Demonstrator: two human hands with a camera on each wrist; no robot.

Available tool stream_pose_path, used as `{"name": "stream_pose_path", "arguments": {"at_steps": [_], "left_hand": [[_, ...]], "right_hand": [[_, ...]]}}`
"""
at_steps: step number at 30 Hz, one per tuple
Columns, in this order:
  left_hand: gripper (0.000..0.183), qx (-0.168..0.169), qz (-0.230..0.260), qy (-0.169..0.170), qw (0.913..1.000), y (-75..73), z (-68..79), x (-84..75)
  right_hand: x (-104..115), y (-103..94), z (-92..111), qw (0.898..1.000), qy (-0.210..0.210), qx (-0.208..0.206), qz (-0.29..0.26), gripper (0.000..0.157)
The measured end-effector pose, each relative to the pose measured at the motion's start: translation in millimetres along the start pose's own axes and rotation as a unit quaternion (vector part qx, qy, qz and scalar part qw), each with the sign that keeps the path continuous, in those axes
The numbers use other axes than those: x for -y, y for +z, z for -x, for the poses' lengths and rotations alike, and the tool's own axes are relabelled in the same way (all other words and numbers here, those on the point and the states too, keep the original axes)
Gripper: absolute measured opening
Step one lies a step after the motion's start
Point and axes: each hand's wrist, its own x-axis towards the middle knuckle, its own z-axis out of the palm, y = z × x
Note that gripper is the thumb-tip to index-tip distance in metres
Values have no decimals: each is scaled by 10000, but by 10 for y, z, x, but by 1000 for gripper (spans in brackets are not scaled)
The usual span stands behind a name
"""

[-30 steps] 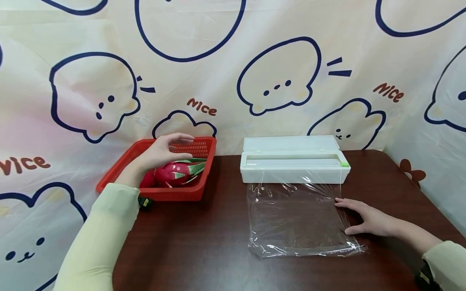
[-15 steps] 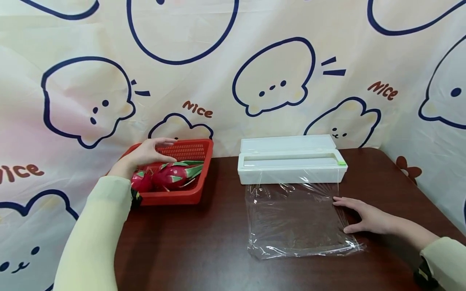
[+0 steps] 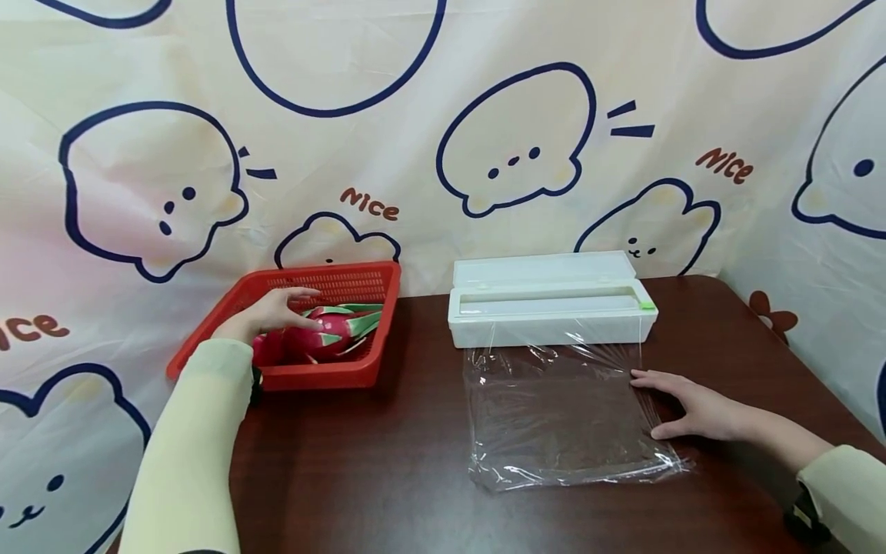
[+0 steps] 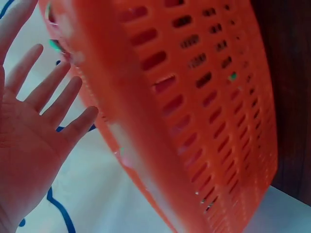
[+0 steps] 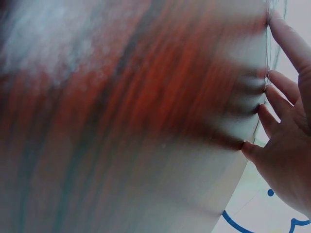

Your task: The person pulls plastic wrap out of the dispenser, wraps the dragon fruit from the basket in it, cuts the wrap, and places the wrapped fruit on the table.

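Note:
My left hand [image 3: 268, 314] is inside the span of the red plastic basket [image 3: 320, 378], close over pink dragon fruits [image 3: 334, 329] with green leaf tips. Its thumb overlaps one fruit in the head view; in the left wrist view the fingers [image 4: 60, 99] are spread and fairly straight beside the basket's slotted wall. On the right, fingertips of my right hand [image 3: 706, 409] rest at the right edge of a sheet of clear cling film [image 3: 554, 415], thumb apart from the fingers. The film runs out of a white dispenser box [image 3: 547, 333] and lies flat on the table.
The brown wooden table [image 3: 374, 477] stretches between basket and film. A patterned cloth [image 3: 512, 115] hangs right behind the basket and box. The box's lid [image 3: 543, 268] stands raised at the back, and a small green piece [image 3: 647, 305] sits at the box's right end.
My left hand has come down and slightly left, from above the basket to the dragon fruits. The right hand keeps its place on the film. The head view has shifted slightly.

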Motion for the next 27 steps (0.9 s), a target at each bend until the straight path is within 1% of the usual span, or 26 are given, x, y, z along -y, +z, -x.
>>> {"name": "stream_pose_path", "arguments": {"at_steps": [3,7,10,14,18,22,27], "left_hand": [[84,157,55,-153,9997,15,-32,35],[87,345,-54,-347,9988,63,-74,53],[89,388,-127,-393,9984,94,-96,63],[91,436,-32,-489,9978,124,-128,74],[92,487,57,-594,9970,153,-161,72],[95,621,142,-744,9952,191,-156,42],[102,843,238,-915,9919,254,-119,48]], "right_hand": [[-2,-14,-6,10000,-13,-36,66,76],[-2,-36,-12,10000,-33,-67,62,76],[-1,-47,-13,9999,-32,-78,58,76],[-4,-58,-18,10000,-48,-46,-35,75],[-10,-49,-10,9998,-112,-135,22,74],[-16,-12,17,9994,-217,-247,121,72],[-16,6,32,9994,-231,-193,139,73]]}}
